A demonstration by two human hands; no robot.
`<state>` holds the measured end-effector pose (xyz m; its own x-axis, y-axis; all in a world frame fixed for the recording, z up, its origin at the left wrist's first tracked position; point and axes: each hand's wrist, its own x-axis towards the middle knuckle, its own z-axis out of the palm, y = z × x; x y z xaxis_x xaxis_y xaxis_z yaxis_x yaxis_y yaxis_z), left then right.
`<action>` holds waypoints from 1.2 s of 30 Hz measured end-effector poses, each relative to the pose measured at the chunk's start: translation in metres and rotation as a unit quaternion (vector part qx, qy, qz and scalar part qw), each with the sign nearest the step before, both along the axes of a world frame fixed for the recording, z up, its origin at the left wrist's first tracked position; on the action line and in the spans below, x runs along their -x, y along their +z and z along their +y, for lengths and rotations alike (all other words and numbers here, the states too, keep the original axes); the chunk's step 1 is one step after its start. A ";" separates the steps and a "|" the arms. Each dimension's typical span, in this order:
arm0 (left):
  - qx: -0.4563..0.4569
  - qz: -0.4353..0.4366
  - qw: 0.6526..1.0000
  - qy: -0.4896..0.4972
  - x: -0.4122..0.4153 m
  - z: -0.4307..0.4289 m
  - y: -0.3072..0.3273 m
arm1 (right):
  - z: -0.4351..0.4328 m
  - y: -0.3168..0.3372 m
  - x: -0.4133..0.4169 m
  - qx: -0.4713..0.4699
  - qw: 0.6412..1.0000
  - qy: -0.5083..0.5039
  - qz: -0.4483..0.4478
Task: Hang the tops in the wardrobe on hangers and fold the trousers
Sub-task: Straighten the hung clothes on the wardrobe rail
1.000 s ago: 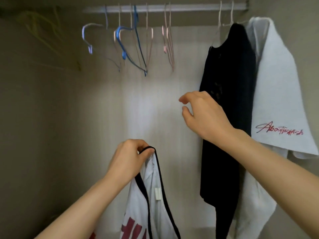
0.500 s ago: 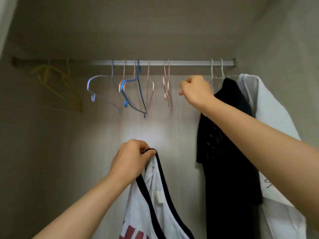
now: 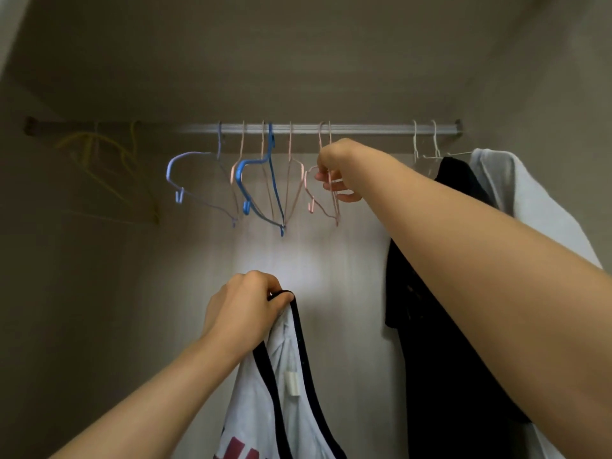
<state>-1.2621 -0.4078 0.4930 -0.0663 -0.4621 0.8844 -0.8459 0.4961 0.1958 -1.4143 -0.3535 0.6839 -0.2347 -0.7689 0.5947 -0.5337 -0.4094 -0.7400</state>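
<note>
My left hand [image 3: 241, 306] and right hand [image 3: 334, 167] are bare. Back from the fingers [image 3: 260, 282], my left forearm [image 3: 159, 392] and right forearm [image 3: 463, 260] are uncovered from the wrist to the edge of view.

A home wardrobe, and we're looking straight into it from the open front.

A metal rail [image 3: 364, 129] runs across the upper middle of the frame, tucked under a flat top panel [image 3: 265, 61] and boxed in by plain side walls and a pale back panel [image 3: 331, 260]. Thin wire hangers dangle from it: yellow hangers [image 3: 99, 150] in the dim upper left, then a pale blue hanger [image 3: 185, 159], a blue hanger [image 3: 272, 180] and pink hangers [image 3: 319, 207] at centre. Over on the right, a black top [image 3: 447, 326] and a white top [image 3: 530, 200] hang side by side on white hangers [image 3: 434, 144]. In the lower middle, a white vest [image 3: 298, 409] with dark trim is up in front of the back panel.
</note>
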 end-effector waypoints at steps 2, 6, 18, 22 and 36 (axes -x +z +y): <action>-0.001 0.002 1.000 0.003 -0.004 0.000 0.002 | -0.004 0.000 -0.001 0.011 1.000 0.000 -0.023; -0.001 0.007 1.000 0.005 -0.009 0.005 0.004 | -0.012 0.003 0.002 0.051 0.998 -0.007 -0.039; -0.002 0.015 1.000 0.002 -0.010 0.028 -0.014 | 0.000 -0.044 0.042 0.189 0.979 -0.032 -0.076; -0.023 0.017 1.000 0.008 -0.007 0.043 -0.034 | 0.010 -0.104 0.059 0.236 0.963 0.006 -0.131; -0.052 0.055 0.997 0.027 0.019 0.112 -0.096 | 0.063 -0.324 0.113 0.212 0.953 0.167 -0.138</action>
<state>-1.2810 -0.2960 0.3972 0.0559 -0.5514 0.8323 -0.8415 0.4226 0.3365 -1.5274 -0.2905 0.3596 -0.2110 -0.5328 0.8195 -0.1306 -0.8155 -0.5638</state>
